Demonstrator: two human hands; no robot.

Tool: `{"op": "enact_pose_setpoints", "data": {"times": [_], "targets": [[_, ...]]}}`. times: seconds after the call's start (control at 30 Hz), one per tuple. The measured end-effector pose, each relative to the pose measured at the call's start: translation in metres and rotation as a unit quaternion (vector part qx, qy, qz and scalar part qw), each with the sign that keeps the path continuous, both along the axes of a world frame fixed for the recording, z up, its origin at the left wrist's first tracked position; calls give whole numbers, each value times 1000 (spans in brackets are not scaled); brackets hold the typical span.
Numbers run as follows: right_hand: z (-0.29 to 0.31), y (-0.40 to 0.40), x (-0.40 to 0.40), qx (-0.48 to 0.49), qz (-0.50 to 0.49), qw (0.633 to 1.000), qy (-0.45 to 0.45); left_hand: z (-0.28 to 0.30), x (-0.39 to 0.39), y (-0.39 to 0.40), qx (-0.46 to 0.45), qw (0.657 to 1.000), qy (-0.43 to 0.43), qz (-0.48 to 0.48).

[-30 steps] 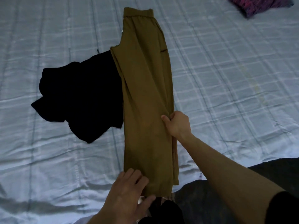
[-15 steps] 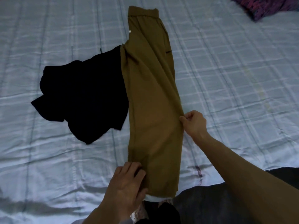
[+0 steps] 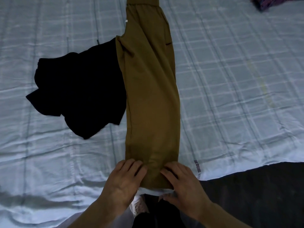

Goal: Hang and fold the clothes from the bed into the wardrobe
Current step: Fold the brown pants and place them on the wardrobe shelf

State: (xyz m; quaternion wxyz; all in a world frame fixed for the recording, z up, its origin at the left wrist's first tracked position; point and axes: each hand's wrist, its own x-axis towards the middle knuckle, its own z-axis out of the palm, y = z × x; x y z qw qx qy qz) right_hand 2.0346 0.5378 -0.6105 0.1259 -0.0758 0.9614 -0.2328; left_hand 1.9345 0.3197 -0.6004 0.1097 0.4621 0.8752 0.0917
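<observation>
Right hand (image 3: pixel 184 186) moved to hem | olive trousers (image 3: pixel 151 96) folded lengthwise, flat

Trousers (image 3: pixel 152 96) lie lengthwise down the middle of the bed (image 3: pixel 238 79), folded into 1 long strip: waistband at the far end, hems at the near edge. Left of them, a second garment (image 3: pixel 79 94) lies spread on the bed, its right edge tucked under the trousers' left side. Far right corner: a patterned cloth (image 3: pixel 271 3), well apart from both, cut off by the frame. Left hand (image 3: pixel 125 181) rests on the near left corner of the trousers, right hand (image 3: pixel 182 185) on the near right corner, both at the hems. The bed's near edge runs just below the hands; a shoe (image 3: pixel 137 204) stands on the floor between the forearms.
</observation>
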Motion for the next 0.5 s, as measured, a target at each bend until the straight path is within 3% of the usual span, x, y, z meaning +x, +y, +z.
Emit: {"op": "enact_pose_setpoints", "data": {"times": [0.13,0.27,0.33,0.5], "targets": [[-1,-1,-3,5,-22,999,44,6,-12,-1,51,998,-27,23],[3,3,-17,-22,-67,997,44,8,-27,-5,77,978,-157,112],[5,7,-25,-51,-100,993,39,5,-35,-6,104,959,-212,159],[2,14,-36,-150,-163,975,8,2,-43,-7,137,936,-256,198]]}}
